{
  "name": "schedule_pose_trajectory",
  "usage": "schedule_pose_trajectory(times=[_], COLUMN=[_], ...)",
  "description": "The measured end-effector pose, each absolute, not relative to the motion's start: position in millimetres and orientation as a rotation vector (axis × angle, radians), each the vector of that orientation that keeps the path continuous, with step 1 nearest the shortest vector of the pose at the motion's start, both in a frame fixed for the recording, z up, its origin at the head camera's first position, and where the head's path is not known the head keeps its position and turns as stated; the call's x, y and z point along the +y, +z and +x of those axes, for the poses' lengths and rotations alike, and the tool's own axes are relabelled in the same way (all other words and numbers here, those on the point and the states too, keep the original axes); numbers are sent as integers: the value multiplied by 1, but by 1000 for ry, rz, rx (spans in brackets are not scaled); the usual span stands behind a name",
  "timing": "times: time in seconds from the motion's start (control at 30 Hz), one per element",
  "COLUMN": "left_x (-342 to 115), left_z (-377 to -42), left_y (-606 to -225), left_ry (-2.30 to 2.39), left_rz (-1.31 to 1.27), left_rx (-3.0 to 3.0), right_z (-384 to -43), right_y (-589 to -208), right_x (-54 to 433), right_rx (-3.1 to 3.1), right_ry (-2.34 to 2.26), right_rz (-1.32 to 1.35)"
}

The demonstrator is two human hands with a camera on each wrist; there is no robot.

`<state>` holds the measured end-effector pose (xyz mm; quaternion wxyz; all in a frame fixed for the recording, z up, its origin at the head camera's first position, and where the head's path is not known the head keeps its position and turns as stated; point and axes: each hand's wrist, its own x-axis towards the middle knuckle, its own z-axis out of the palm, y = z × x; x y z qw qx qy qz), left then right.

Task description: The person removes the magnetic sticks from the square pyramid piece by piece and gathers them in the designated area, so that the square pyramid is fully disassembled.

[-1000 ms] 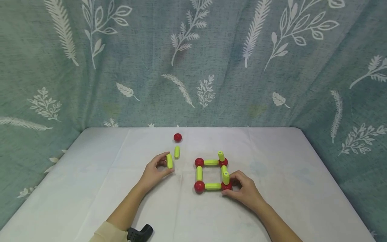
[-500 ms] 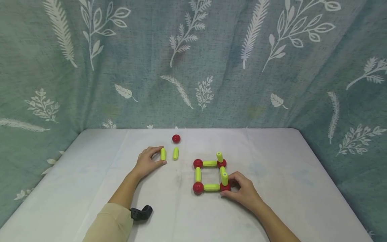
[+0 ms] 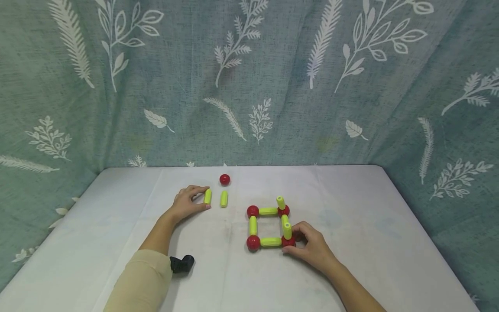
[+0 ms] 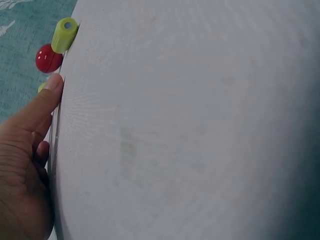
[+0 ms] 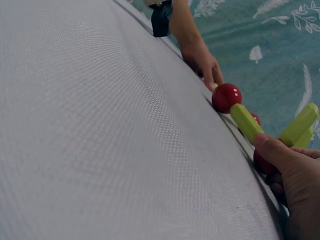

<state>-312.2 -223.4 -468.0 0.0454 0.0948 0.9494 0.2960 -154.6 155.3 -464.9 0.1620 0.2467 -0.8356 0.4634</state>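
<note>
My left hand [image 3: 188, 203] pinches a yellow-green building rod [image 3: 208, 196] between thumb and fingers, at or just above the table. In the left wrist view my thumb mostly hides that rod. A second loose rod [image 3: 224, 199] lies just to its right, with a red ball [image 3: 225, 179] behind. My right hand [image 3: 312, 245] grips the near-right red ball [image 3: 287, 242] of a square frame made of rods and red balls. On that ball a rod [image 3: 287, 231] stands up, and another upright rod [image 3: 280, 202] tops the far-right ball [image 3: 283, 210].
A white cloth [image 3: 351, 216] covers the table, whose far edge meets a blue-green leaf-patterned curtain [image 3: 187, 86]. A black device [image 3: 182, 264] sits on my left wrist beside the beige sleeve [image 3: 140, 277].
My left hand has moved left and farther away with its rod, away from the second loose rod, then nearly stopped. The right hand keeps its grip on the corner ball.
</note>
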Motion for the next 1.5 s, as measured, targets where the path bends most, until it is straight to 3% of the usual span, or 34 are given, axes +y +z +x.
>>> schedule_pose_trajectory(times=[0.47, 0.83, 1.07, 1.5], left_x=[-222, -209, -187, -123], left_z=[-304, -267, -250, -250], left_y=[-472, -473, -473, -461], left_ry=[948, 1609, 1714, 1741], left_rz=[260, 407, 598, 779], left_rx=[2935, 2838, 2811, 2662], right_z=[-163, -163, -162, -163], right_y=[-486, -485, -482, -483], right_x=[161, 163, 162, 162], right_rx=[-2404, -2398, -2393, -2371], right_ry=[1326, 1352, 1359, 1368], right_rz=[690, 712, 721, 740])
